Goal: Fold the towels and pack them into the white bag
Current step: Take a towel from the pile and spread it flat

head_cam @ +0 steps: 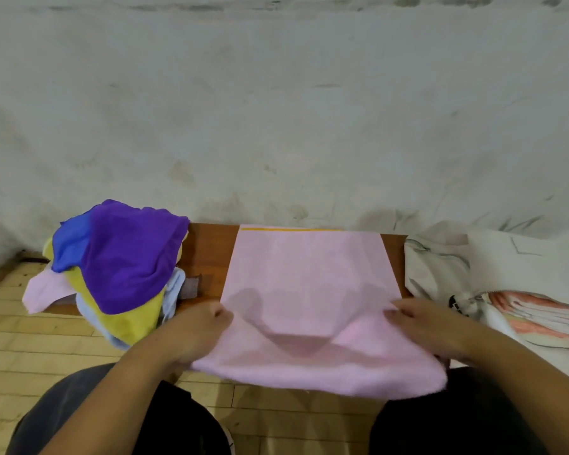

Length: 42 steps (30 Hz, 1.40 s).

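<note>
Pink towel [309,280], hands [194,333] [427,326] gripping (bag [440,264] print, perhaps)

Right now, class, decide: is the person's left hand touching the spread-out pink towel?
Touching. The head view shows the left hand pinching the pink towel at its left edge, fingers curled onto the cloth with no gap.

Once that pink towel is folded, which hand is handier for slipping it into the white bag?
Probably the right hand: it grips the pink towel on the side nearest the white bag, while the left hand sits by the unfolded pile.
</note>
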Each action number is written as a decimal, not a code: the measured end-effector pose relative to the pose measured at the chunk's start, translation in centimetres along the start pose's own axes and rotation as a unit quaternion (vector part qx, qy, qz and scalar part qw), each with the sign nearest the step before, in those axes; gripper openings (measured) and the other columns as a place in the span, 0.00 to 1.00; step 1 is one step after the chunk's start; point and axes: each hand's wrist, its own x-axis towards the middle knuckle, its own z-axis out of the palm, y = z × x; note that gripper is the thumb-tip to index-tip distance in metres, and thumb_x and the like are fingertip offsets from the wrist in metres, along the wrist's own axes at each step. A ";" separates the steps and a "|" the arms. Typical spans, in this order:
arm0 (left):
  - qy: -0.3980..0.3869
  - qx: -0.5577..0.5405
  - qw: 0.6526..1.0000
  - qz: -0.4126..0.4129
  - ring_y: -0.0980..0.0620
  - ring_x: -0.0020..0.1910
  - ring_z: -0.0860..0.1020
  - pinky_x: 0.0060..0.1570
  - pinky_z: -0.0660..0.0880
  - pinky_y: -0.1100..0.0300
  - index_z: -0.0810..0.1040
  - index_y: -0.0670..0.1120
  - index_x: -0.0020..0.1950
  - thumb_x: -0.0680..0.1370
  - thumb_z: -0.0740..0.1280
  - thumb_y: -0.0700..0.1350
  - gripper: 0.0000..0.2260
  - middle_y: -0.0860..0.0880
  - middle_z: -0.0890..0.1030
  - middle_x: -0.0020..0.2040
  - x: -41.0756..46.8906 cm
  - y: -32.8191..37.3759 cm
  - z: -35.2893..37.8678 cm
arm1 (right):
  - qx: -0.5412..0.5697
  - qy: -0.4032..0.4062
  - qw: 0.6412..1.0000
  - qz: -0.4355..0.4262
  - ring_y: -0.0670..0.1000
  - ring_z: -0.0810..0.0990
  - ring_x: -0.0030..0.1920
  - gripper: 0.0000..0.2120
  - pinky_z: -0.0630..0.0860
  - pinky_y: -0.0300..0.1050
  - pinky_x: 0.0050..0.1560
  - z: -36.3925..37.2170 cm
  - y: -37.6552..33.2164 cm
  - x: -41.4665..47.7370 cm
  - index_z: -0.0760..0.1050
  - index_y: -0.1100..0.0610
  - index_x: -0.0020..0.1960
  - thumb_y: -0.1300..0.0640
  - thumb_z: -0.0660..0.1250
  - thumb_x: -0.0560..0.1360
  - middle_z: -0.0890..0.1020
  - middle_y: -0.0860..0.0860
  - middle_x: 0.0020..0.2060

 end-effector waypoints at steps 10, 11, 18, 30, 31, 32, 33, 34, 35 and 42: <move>0.080 -0.124 0.989 0.023 0.49 0.46 0.77 0.48 0.73 0.52 0.74 0.48 0.51 0.85 0.55 0.52 0.12 0.48 0.79 0.45 8.3 3.4 -1.0 | 0.143 0.157 0.977 -0.003 0.41 0.78 0.50 0.13 0.71 0.34 0.46 0.2 1.2 8.3 0.79 0.43 0.57 0.46 0.55 0.85 0.82 0.40 0.50; 0.076 -0.130 0.989 0.013 0.49 0.47 0.77 0.49 0.73 0.52 0.74 0.48 0.53 0.86 0.55 0.52 0.12 0.48 0.79 0.46 8.5 3.4 -0.6 | 0.140 0.155 0.978 0.002 0.40 0.78 0.51 0.13 0.71 0.35 0.47 0.2 1.4 8.4 0.78 0.42 0.58 0.46 0.54 0.85 0.82 0.40 0.51; 0.020 -0.090 0.996 0.006 0.53 0.38 0.74 0.39 0.70 0.58 0.75 0.44 0.46 0.85 0.57 0.47 0.13 0.49 0.77 0.38 6.9 2.5 -0.5 | 0.035 0.142 0.987 0.059 0.48 0.79 0.46 0.15 0.71 0.44 0.45 0.2 2.3 7.4 0.79 0.48 0.57 0.46 0.54 0.85 0.83 0.49 0.49; -0.038 -0.361 0.932 0.024 0.49 0.52 0.85 0.59 0.77 0.51 0.87 0.46 0.51 0.81 0.65 0.48 0.12 0.47 0.87 0.51 2.9 4.4 -5.5 | 0.095 0.295 0.949 0.056 0.54 0.81 0.39 0.17 0.77 0.52 0.44 -4.0 -3.0 2.1 0.80 0.58 0.42 0.52 0.58 0.83 0.83 0.52 0.35; -0.009 -0.409 0.912 0.038 0.46 0.54 0.85 0.61 0.76 0.46 0.86 0.46 0.53 0.81 0.64 0.49 0.12 0.45 0.87 0.52 3.4 4.9 -6.2 | 0.149 0.316 0.935 0.059 0.55 0.81 0.38 0.19 0.76 0.51 0.42 -4.8 -3.9 2.3 0.79 0.59 0.42 0.50 0.58 0.83 0.83 0.53 0.33; 0.029 -0.441 0.896 0.048 0.44 0.55 0.84 0.62 0.75 0.42 0.85 0.46 0.55 0.82 0.64 0.50 0.13 0.44 0.86 0.53 4.3 5.5 -6.8 | 0.185 0.326 0.925 0.070 0.56 0.80 0.37 0.20 0.74 0.50 0.40 -5.4 -4.5 3.3 0.78 0.59 0.41 0.48 0.57 0.83 0.83 0.53 0.32; 0.066 -0.422 0.902 0.067 0.43 0.55 0.84 0.62 0.76 0.41 0.84 0.47 0.57 0.82 0.64 0.52 0.13 0.45 0.86 0.53 5.5 6.0 -7.2 | 0.193 0.327 0.922 0.082 0.56 0.79 0.37 0.21 0.71 0.49 0.39 -5.8 -4.9 4.5 0.77 0.58 0.41 0.46 0.56 0.83 0.82 0.53 0.33; 0.096 -0.371 0.920 0.083 0.45 0.54 0.84 0.59 0.77 0.45 0.84 0.49 0.56 0.83 0.63 0.54 0.13 0.49 0.86 0.52 6.8 6.6 -7.1 | 0.191 0.321 0.923 0.087 0.57 0.79 0.38 0.21 0.70 0.49 0.40 -5.8 -4.8 6.0 0.77 0.59 0.42 0.46 0.55 0.84 0.81 0.53 0.34; 0.116 -0.302 0.941 0.097 0.49 0.50 0.84 0.53 0.78 0.52 0.83 0.51 0.55 0.83 0.62 0.55 0.13 0.51 0.86 0.49 8.1 6.8 -6.6 | 0.187 0.307 0.929 0.087 0.58 0.79 0.41 0.21 0.70 0.49 0.41 -5.4 -4.6 7.7 0.77 0.59 0.44 0.46 0.55 0.84 0.81 0.55 0.37; 0.043 -0.055 0.993 0.099 0.49 0.44 0.80 0.46 0.78 0.51 0.77 0.47 0.49 0.83 0.60 0.54 0.13 0.49 0.82 0.44 11.9 2.9 -1.4 | 0.119 0.193 0.969 0.096 0.58 0.81 0.44 0.19 0.75 0.49 0.46 -1.4 -0.2 12.7 0.77 0.59 0.45 0.49 0.55 0.84 0.83 0.55 0.39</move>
